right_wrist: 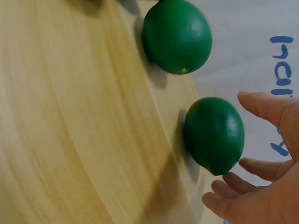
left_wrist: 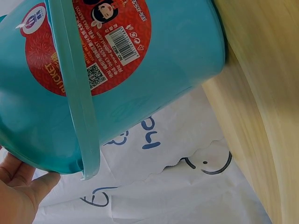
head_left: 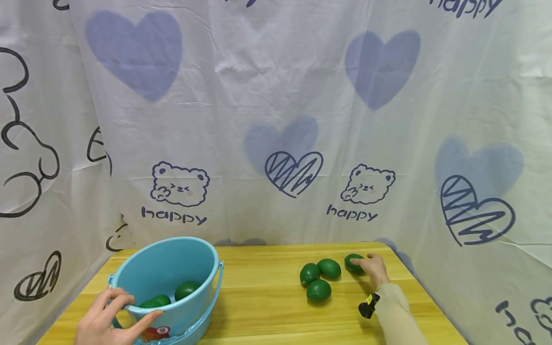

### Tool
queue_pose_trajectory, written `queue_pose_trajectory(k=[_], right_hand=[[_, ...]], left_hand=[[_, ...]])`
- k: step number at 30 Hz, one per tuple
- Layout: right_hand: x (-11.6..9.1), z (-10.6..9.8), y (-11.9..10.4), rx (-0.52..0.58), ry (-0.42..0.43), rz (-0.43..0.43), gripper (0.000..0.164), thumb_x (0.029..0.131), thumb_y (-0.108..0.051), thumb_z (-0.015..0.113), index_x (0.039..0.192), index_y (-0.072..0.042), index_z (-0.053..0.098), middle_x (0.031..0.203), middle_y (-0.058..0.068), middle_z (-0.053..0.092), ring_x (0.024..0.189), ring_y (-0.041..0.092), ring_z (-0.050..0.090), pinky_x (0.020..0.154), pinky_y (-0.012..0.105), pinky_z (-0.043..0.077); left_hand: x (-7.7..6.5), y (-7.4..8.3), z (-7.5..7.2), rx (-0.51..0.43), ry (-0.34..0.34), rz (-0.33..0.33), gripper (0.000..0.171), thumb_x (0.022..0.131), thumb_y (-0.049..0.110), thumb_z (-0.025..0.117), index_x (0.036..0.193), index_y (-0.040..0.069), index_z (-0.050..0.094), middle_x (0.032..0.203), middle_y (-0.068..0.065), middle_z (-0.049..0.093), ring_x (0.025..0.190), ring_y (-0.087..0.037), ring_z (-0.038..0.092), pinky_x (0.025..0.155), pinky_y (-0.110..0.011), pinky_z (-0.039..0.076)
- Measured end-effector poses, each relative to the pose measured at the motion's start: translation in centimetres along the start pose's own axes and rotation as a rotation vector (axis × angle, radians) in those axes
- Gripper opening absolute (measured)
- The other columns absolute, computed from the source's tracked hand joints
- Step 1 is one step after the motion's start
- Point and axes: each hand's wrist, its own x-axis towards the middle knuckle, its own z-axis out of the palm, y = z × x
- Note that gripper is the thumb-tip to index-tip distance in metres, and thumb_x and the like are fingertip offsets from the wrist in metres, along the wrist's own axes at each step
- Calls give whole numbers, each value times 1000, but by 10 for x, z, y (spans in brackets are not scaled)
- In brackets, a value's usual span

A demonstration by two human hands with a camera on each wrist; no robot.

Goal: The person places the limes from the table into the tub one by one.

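Note:
At the front left, a light blue bucket stands tilted, with green limes inside. My left hand grips its rim, fingers over the edge and thumb outside. In the left wrist view the same hand pinches the rim below the bucket's red label. On the right of the table, my right hand reaches to a lime. The right wrist view has that hand spread around the lime, thumb and fingers apart; whether a fingertip touches it is hard to tell.
Three more limes, a left one, a back one and a front one, lie close together left of my right hand. The wooden table meets a printed white cloth at the back and sides.

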Motion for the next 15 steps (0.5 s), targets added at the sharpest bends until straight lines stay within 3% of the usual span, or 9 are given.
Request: queue_pose_trajectory(k=[7, 15], right_hand=[[11, 3, 7, 1, -18, -19, 82, 91, -27, 66, 147, 15, 23, 149, 38, 22, 138, 54, 24, 114, 60, 25], [14, 10, 12, 13, 3, -46, 77, 90, -19, 69, 145, 15, 28, 144, 38, 31, 132, 52, 34, 111, 59, 31]], left_hand=[[-1, -4, 3, -34, 28, 55, 55, 31, 32, 100, 67, 16, 63, 79, 3, 56, 74, 10, 35, 63, -4, 34], [-1, -6, 3, -53, 32, 67, 55, 31, 30, 101, 67, 17, 62, 79, 4, 55, 73, 10, 35, 63, -4, 35]])
